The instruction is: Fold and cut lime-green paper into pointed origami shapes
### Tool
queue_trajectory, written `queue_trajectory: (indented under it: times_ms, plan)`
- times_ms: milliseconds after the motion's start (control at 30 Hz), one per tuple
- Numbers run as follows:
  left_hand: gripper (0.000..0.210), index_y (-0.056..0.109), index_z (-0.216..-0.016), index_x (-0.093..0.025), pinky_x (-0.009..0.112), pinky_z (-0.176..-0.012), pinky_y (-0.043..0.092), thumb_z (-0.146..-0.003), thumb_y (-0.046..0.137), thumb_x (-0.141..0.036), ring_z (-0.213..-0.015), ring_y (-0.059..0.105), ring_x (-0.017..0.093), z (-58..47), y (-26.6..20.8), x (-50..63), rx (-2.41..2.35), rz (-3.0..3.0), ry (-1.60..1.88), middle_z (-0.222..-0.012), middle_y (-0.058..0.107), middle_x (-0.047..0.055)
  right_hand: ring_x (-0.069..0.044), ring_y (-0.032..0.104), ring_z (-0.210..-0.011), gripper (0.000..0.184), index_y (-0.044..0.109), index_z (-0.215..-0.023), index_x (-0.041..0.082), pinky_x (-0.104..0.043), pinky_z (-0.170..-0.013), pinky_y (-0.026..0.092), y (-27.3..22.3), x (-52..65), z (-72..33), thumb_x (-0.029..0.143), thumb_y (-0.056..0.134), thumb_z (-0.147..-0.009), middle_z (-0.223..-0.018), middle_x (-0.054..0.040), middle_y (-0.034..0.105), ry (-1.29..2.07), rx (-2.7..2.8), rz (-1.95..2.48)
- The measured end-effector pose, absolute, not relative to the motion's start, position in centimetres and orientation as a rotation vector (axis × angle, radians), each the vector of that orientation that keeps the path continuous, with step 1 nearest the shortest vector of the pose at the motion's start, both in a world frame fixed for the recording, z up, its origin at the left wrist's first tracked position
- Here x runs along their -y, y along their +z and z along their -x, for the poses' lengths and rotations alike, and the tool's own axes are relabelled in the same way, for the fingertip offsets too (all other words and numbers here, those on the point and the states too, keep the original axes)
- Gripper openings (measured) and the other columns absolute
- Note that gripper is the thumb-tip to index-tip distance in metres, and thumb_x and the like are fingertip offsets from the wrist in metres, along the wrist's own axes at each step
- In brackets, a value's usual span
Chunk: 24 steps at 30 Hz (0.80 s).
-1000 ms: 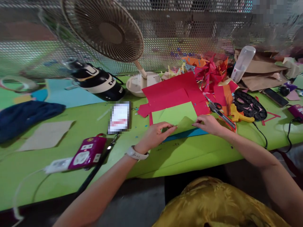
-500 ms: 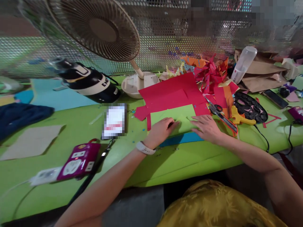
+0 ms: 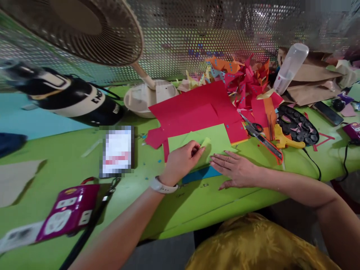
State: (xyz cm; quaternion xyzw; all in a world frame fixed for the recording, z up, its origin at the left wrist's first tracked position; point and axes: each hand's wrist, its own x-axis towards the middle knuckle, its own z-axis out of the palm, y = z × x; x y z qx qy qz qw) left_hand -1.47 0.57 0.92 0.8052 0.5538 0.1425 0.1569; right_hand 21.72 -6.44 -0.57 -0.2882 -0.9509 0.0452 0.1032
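Near the front edge of the counter (image 3: pixel 197 215), green paper (image 3: pixel 218 134) is pinched by the left hand (image 3: pixel 180 162) and touched by the flattened right hand (image 3: pixel 237 169). Beyond red paper (image 3: pixel 191 108), the back edge is partly blocked by a fan (image 3: pixel 92 35), backed by perforated mesh (image 3: pixel 174 45).

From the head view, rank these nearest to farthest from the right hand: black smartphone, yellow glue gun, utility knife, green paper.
From the right hand:
1. Green paper: partly beneath the hand.
2. Utility knife: ahead, to the right.
3. Yellow glue gun: farther right.
4. Black smartphone: far right.
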Motion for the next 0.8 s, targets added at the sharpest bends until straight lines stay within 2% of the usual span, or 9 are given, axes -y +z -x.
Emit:
queue_trajectory:
  times_ms: [133, 267, 500, 800]
  plan:
    - [0.026, 0.058, -0.083, -0.023, 0.026, -0.049, 0.032, -0.090, 0.052, -0.048, -0.059, 0.063, 0.018, 1.5, 0.8, -0.6, -1.599, -2.264, 0.401, -0.067, 0.068, 0.000, -0.028, 0.035, -0.146, 0.078, 0.039, -0.149, 0.007, -0.050, -0.122, 0.026, -1.0, 6.7, -21.7, 0.064, 0.038, -0.097, -0.155, -0.0171, 0.040, 0.139, 2.804, 0.866]
    - [0.028, 0.058, -0.082, -0.023, 0.026, -0.049, 0.033, -0.089, 0.053, -0.050, -0.058, 0.062, 0.017, 1.4, 0.9, -0.6, -1.622, -2.227, 0.414, -0.066, 0.068, 0.000, -0.027, 0.035, -0.146, 0.075, 0.040, -0.150, 0.010, -0.050, -0.121, 0.026, -1.1, 6.7, -21.8, 0.064, 0.039, -0.097, -0.156, -0.0161, 0.039, 0.155, 2.808, 0.896]
    - [0.033, 0.058, -0.075, -0.022, 0.027, -0.054, 0.038, -0.086, 0.052, -0.053, -0.057, 0.060, 0.016, 1.2, 1.2, -0.6, -1.662, -2.097, 0.435, -0.065, 0.067, 0.000, -0.027, 0.037, -0.145, 0.074, 0.041, -0.149, 0.009, -0.050, -0.121, 0.027, -1.2, 6.5, -22.1, 0.062, 0.039, -0.097, -0.155, -0.0153, 0.041, 0.134, 2.837, 0.854]
    - [0.034, 0.056, -0.076, -0.021, 0.028, -0.055, 0.035, -0.085, 0.048, -0.052, -0.057, 0.055, 0.016, 0.8, 1.9, -0.8, -1.688, -2.050, 0.357, -0.065, 0.065, 0.001, -0.027, 0.035, -0.146, 0.075, 0.038, -0.150, 0.008, -0.047, -0.122, 0.027, -1.0, 6.1, -22.2, 0.061, 0.040, -0.098, -0.155, -0.0159, 0.041, 0.150, 2.853, 0.870]
